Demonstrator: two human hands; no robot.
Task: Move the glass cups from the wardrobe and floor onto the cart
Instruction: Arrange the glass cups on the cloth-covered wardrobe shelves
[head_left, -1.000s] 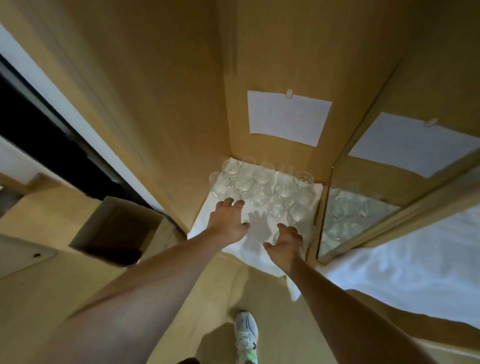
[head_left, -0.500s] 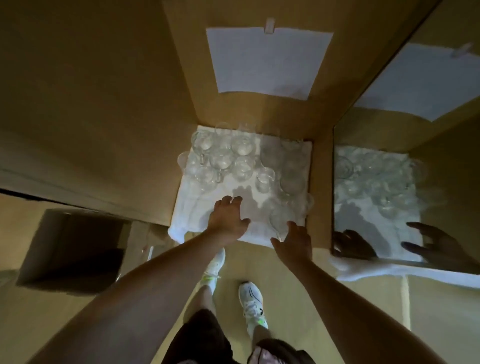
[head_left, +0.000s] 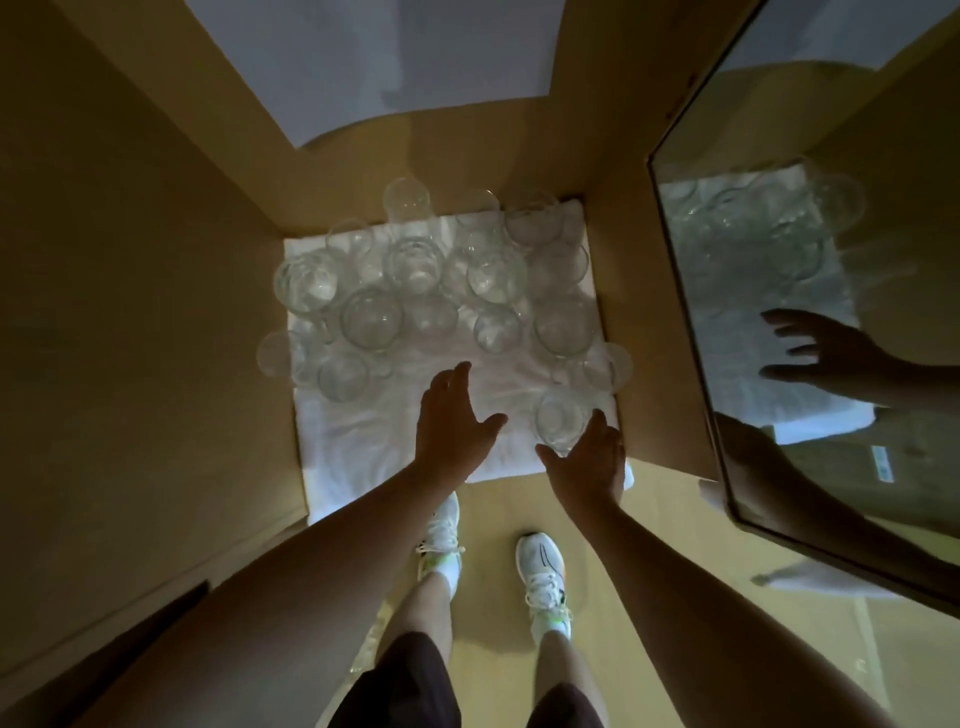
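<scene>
Progress: clear round glass cups (head_left: 371, 318) crowd the white cloth (head_left: 363, 431) in the wardrobe, none moved.
Left hand (head_left: 452, 421): released, empty.
Right hand (head_left: 589, 457): released, at six o'clock of the nearest clear cup (head_left: 560, 418).

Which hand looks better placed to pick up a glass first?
The right hand, probably. Its open fingers are right beside the nearest glass cup, while the left hand hovers over bare white cloth.

The light-brown wooden wardrobe floor (head_left: 631, 312) carried a crumpled white cloth (head_left: 363, 447) covering most of its area. Clear glass cups (head_left: 371, 318) stood clustered on the cloth's rear half. One clear glass cup (head_left: 560, 418) stood apart at the cloth's front right corner.
</scene>
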